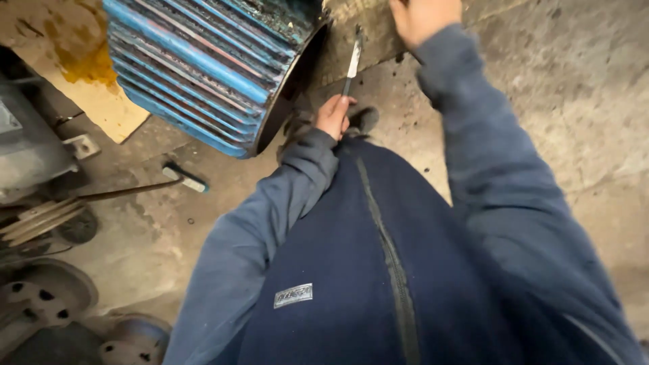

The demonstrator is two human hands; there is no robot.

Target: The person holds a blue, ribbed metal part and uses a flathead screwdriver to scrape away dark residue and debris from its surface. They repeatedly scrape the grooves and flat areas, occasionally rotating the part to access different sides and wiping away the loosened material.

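Observation:
A big blue ribbed motor housing (pixel 203 67) lies on its side on the concrete floor at the upper left. My left hand (pixel 333 115) is closed around the lower end of a thin metal tool (pixel 353 61) that points upward next to the housing's dark open end. My right hand (pixel 422 17) reaches to the top edge of the view, resting near a flat brownish sheet (pixel 368 27); its fingers are cut off by the frame. Dark blue sleeves and a zipped vest fill the lower part of the view.
A piece of stained cardboard (pixel 81 81) lies under the housing at upper left. A grey machine (pixel 27 142), pulleys (pixel 40 220) and round metal flanges (pixel 47 297) crowd the left edge. A small handled tool (pixel 186 179) lies on the floor.

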